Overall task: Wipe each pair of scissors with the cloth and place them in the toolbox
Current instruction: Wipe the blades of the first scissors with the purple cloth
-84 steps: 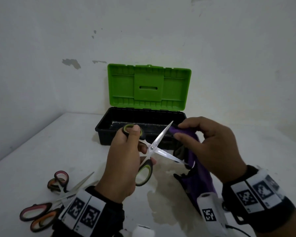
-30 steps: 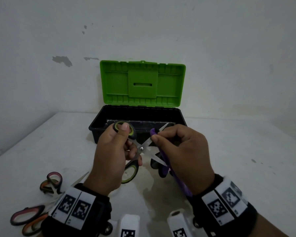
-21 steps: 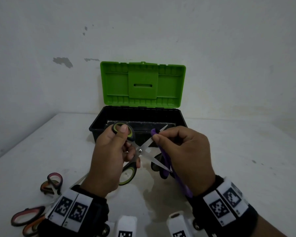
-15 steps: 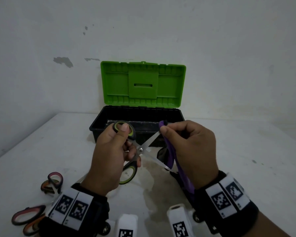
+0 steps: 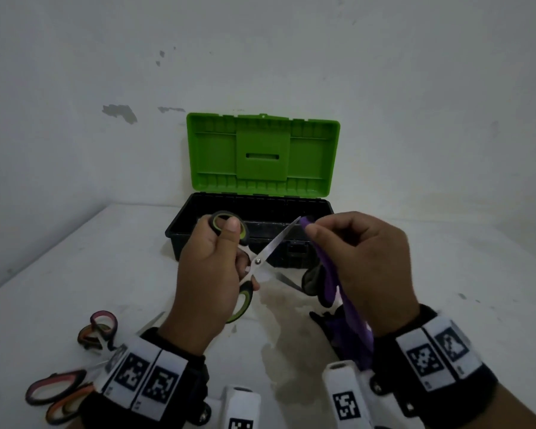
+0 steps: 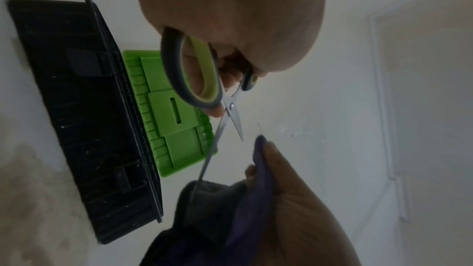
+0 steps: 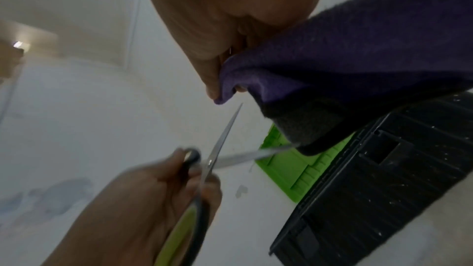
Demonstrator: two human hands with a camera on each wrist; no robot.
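a: what changed?
b: right hand [image 5: 369, 267], pinching the cloth [image 5: 331, 274], slid from the pivot to the upper blade tip.
a: scissors [image 5: 257, 261]?
b: spread open, gripped in the left hand [image 5: 211, 274] before the toolbox [image 5: 180, 233]. i'd say this stroke's finishing; boxing comes next.

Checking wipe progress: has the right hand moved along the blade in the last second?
Yes. The right hand with the purple cloth slid outward to the blade tip, higher against the toolbox rim.

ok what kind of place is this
Probably a bare room used as a makeshift work spot: a plain white table against a chipped white wall, holding an open toolbox and loose scissors.
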